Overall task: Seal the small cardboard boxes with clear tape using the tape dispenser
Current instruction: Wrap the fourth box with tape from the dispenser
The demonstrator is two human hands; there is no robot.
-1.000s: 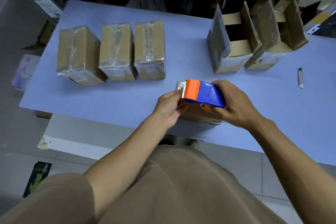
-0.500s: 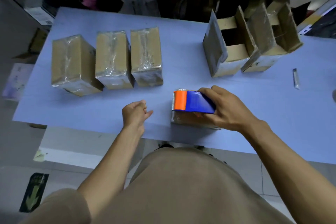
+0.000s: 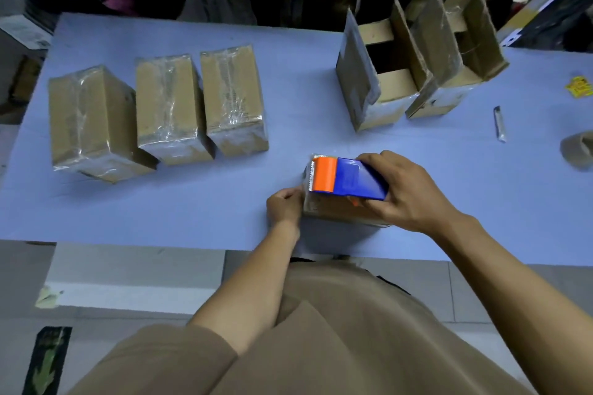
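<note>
Left hand (image 3: 284,207) returned to box (image 3: 333,210); sealed boxes (image 3: 170,109) beyond.

Tape dispenser (image 3: 348,179) in the right hand (image 3: 407,191) looks like smooth glossy plastic, blue body with an orange end. The box (image 3: 333,210) under it is plain matt cardboard. Three boxes (image 3: 170,109) up past the left hand (image 3: 284,207) are cardboard under shiny, crinkly clear tape. Table (image 3: 192,202) surface is matt and smooth.
</note>
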